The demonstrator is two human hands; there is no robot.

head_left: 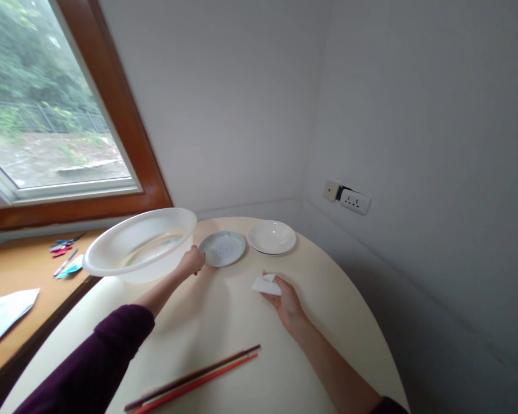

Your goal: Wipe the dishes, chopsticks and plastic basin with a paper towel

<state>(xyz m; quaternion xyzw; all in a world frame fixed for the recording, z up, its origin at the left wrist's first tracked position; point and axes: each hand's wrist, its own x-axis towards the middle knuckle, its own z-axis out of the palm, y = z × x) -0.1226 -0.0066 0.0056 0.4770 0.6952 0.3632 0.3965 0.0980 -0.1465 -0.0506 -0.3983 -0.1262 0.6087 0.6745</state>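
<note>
My left hand [191, 262] reaches across the round cream table [224, 322] and grips the near left rim of a small pale blue plate [223, 248]. My right hand [285, 299] rests on the table closer to me, fingers closed on a folded white cloth [265, 284]. A large white plastic basin [140, 244] with a little water in it stands just left of the blue plate. A white plate [271, 237] sits to the right of the blue one.
Dark and red chopsticks [194, 379] lie near the table's front edge. A wooden sill on the left holds scissors [64, 246], small packets and a white sheet [4, 313]. A wall socket [354, 201] sits on the right wall; the window is at upper left.
</note>
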